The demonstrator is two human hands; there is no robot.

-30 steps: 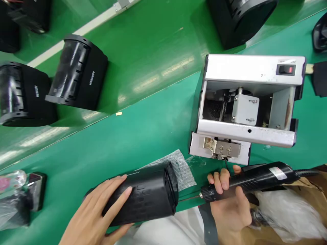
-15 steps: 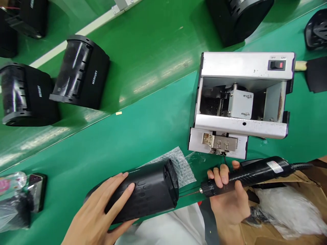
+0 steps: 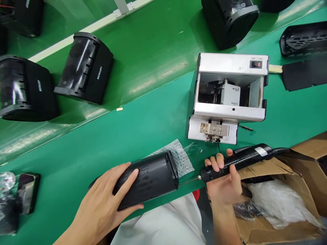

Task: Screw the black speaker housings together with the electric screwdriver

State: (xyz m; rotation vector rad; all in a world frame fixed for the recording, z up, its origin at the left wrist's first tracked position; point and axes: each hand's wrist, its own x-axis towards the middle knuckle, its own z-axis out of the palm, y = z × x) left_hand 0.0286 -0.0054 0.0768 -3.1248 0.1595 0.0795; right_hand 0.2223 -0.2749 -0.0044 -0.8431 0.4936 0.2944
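Observation:
My left hand (image 3: 109, 194) is wrapped over a black plastic housing (image 3: 153, 177) that lies on its side, its end face turned right. In my right hand (image 3: 222, 173) is a black electric screwdriver (image 3: 240, 163), held level with its cord trailing right. Its long thin bit (image 3: 190, 181) points left and reaches the housing's right end; the tip is hidden there. Part of a bubble wrap sheet (image 3: 182, 158) shows behind the housing. Beyond the screwdriver stands a silver screw feeder (image 3: 232, 64) with an on/off switch.
Black units marked MERKURY (image 3: 85, 68) stand on the green belt at the left. Another black unit (image 3: 227, 23) is at the back. A cardboard box (image 3: 276, 166) with plastic bags sits at lower right. Black parts (image 3: 306, 39) lie at far right, a phone-like device (image 3: 28, 194) at left.
The view has shifted, so the feeder and right-hand items appear further left. Both hands keep their holds. The housing's end face is turned a little further from view, and the bit remains at it.

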